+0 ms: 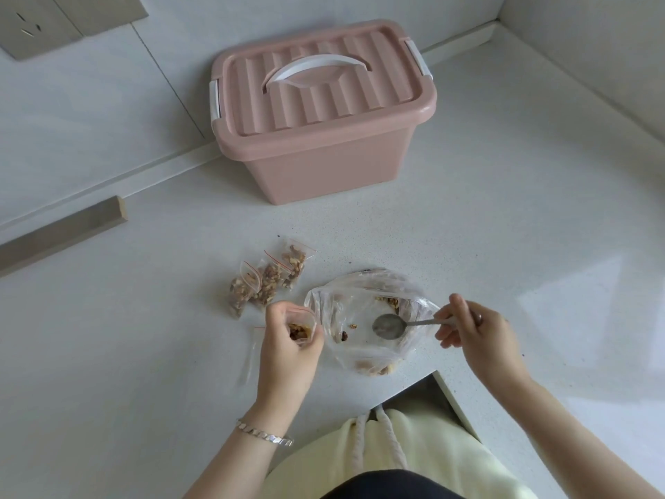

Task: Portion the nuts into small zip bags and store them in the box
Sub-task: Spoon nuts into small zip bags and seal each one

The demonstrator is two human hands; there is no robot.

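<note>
The left grip [288, 351] is curled round a small zip bag [300, 331], holding its mouth up and open; some nuts already sit in it. The right grip [475, 329] pinches the handle end of a spoon [388, 325] between thumb and fingers. The spoon's long axis runs roughly across the view, and its bowl, empty, points left towards the other grip and hangs inside the large plastic bag [360, 351] that lies open on the desk [503, 210]. The loose nuts [388, 302] left in that bag lie mostly at its far rim, just beyond the spoon bowl, with a few more at the near edge. So the next scoop probably calls for a short push away from the person, then a carry leftwards to the small bag's mouth, which stands just beside the large bag's left edge (the right grip is the nearer one to the nuts). Three filled zip bags [266, 279] lie together beyond the left grip, and an empty zip bag [252, 354] lies flat to its left. The box [316, 167] stands well back, its lid [316, 84] on, so storing has not yet begun.
</note>
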